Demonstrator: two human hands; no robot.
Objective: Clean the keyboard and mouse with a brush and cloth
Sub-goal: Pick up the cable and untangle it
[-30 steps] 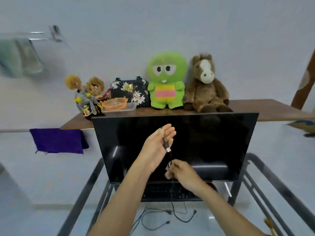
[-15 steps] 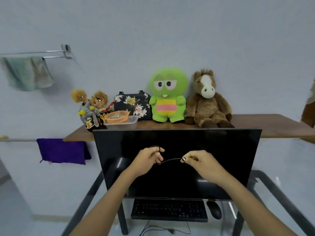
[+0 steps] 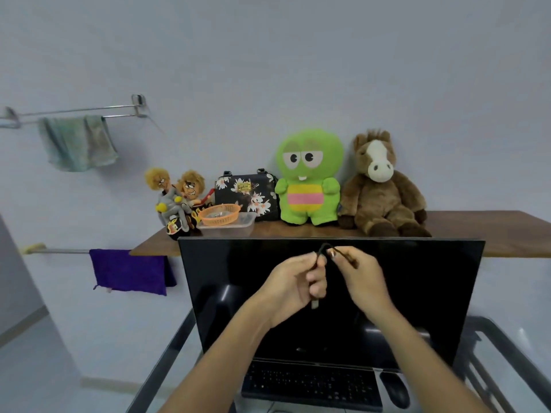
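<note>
Now left hand (image 3: 293, 286) curled round black cable (image 3: 321, 254); right hand (image 3: 362, 278) pinches its loop.

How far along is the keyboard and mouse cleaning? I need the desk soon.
Nothing looks cleaned yet. In hand: left hand and right hand both hold a thin black cable, not a brush or cloth. Left: keyboard and mouse lie untouched below the monitor.

The black keyboard (image 3: 311, 384) lay flat below the monitor; the black mouse (image 3: 394, 389) sat just beside its right end. A purple cloth (image 3: 129, 271) hung on a rail.
</note>
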